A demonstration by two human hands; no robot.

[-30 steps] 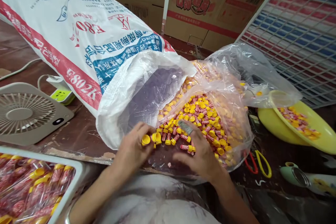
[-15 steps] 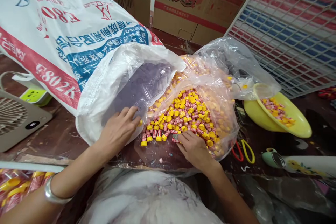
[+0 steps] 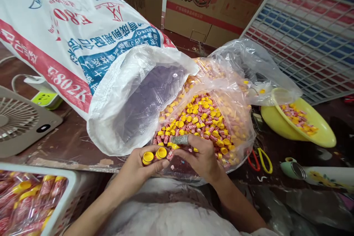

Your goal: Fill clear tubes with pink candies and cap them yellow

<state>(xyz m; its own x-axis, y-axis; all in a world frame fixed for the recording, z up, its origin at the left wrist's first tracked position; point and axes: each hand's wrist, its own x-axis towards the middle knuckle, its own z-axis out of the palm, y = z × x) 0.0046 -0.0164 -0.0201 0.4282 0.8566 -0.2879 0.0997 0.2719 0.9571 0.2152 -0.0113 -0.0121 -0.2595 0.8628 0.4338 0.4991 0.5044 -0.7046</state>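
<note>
Head view, from the left: a white plastic basket (image 3: 72,180) holds wrapped packs (image 3: 35,202). The left hand (image 3: 142,169) grips two yellow-capped tubes (image 3: 148,158) side by side, caps up; just beside it, the right hand (image 3: 177,149) appears to pinch another tube (image 3: 170,155). Beyond, a heap of loose tubes (image 3: 204,118) spills from a clear plastic bag (image 3: 243,132) on the surface (image 3: 69,147). Keeping caps level and the left grip light but steady should suit this handling.
</note>
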